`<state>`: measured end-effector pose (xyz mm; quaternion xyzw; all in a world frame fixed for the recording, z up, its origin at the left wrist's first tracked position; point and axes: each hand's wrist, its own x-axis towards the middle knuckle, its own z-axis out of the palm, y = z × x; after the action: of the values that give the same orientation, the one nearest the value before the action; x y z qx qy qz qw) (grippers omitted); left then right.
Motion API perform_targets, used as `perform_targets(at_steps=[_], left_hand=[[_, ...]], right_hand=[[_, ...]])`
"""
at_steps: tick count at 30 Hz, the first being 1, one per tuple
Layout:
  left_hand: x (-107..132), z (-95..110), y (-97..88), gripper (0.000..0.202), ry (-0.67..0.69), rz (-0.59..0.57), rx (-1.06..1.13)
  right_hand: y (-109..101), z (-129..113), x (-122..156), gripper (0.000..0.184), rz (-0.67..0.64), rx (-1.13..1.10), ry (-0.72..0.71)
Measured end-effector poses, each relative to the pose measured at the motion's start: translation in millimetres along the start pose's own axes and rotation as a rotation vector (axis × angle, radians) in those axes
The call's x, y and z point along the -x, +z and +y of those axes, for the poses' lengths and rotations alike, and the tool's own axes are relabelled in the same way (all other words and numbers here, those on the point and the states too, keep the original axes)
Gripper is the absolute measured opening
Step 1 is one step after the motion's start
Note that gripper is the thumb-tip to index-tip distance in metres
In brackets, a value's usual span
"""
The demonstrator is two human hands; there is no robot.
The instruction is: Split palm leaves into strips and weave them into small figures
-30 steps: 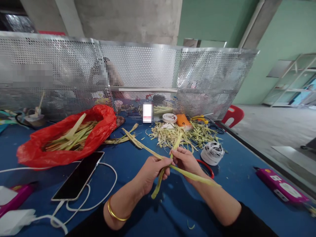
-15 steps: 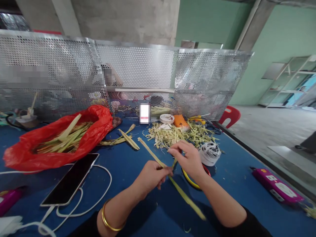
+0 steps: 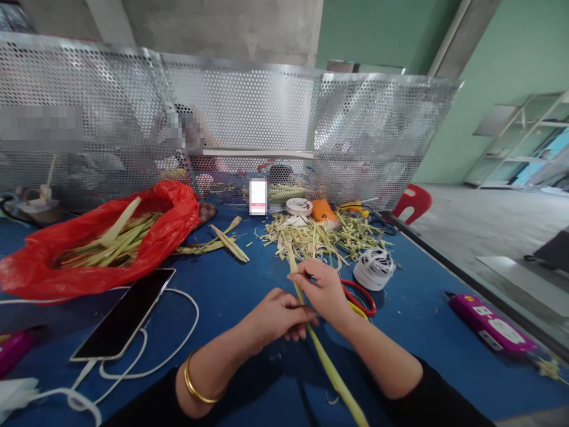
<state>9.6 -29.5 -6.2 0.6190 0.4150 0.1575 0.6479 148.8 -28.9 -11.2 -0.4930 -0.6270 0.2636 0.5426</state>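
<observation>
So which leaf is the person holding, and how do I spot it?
On the blue table, find the two hands near the front. The left hand and right hand pinch one long leaf strip running toward the scrap pile. Unlike the leaves lying loose or in the red bag, it alone is held.

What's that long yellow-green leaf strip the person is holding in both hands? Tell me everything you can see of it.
The long yellow-green leaf strip is narrow, flat and fibrous-looking, like palm leaf, and paler toward its far end. It slants from the near edge of the heap of pale leaf trimmings toward the wearer, down to the picture's lower edge, over the blue table. The left hand and right hand pinch it close together in its far half.
</observation>
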Motion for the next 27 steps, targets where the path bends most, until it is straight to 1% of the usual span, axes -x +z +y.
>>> perform_targets(at_steps=[1, 2, 5, 6, 7, 8, 11, 12, 13, 14, 16, 17, 19, 21, 23, 25, 27], left_hand=[[0, 0, -1.0, 0.034, -0.003, 0.023, 0.071], [-1, 1, -2.8, 0.037, -0.003, 0.047, 0.158], [-1, 6, -12.7, 0.042, 0.038, 0.118, 0.431], [0, 8, -16.4, 0.041, 0.067, 0.141, 0.503], [0, 10, -19.5, 0.039, 0.098, 0.168, 0.565], [1, 12, -21.9, 0.036, 0.131, 0.197, 0.618], [1, 14, -23.6, 0.025, 0.204, 0.255, 0.71], [0, 14, -22.8, 0.022, 0.223, 0.267, 0.716], [0, 14, -21.7, 0.021, 0.243, 0.275, 0.712], [-1, 13, -20.5, 0.02, 0.262, 0.278, 0.704], [-2, 11, -18.4, 0.017, 0.303, 0.285, 0.679], [-3, 10, -17.6, 0.016, 0.32, 0.29, 0.665], [-4, 7, -16.1, 0.014, 0.34, 0.302, 0.632], [-6, 5, -15.0, 0.014, 0.338, 0.309, 0.597], [-7, 3, -14.3, 0.016, 0.321, 0.307, 0.571], [-8, 2, -14.3, 0.018, 0.309, 0.307, 0.56], [-8, 1, -14.7, 0.018, 0.315, 0.315, 0.576]], right_hand=[[-3, 1, -2, 0.016, 0.051, 0.013, -0.018], [-7, 2, -5, 0.015, 0.124, 0.007, -0.006], [-18, 8, -13, 0.018, 0.393, -0.034, 0.092], [-19, 10, -14, 0.018, 0.433, -0.062, 0.127], [-18, 11, -15, 0.019, 0.415, -0.109, 0.164], [-16, 11, -14, 0.02, 0.342, -0.169, 0.211], [-2, 7, -6, 0.018, -0.069, -0.359, 0.383], [3, 5, -2, 0.018, -0.175, -0.415, 0.414], [7, 2, 1, 0.017, -0.216, -0.468, 0.413], [10, 0, 4, 0.017, -0.223, -0.516, 0.409], [14, -3, 7, 0.02, -0.151, -0.568, 0.397], [15, -3, 8, 0.022, -0.113, -0.56, 0.398], [16, 0, 9, 0.023, -0.089, -0.475, 0.381], [17, 4, 11, 0.021, -0.122, -0.333, 0.337], [17, 6, 13, 0.024, -0.159, -0.208, 0.281], [16, 5, 15, 0.028, -0.174, -0.13, 0.202], [15, 2, 16, 0.027, -0.198, -0.093, 0.112]])
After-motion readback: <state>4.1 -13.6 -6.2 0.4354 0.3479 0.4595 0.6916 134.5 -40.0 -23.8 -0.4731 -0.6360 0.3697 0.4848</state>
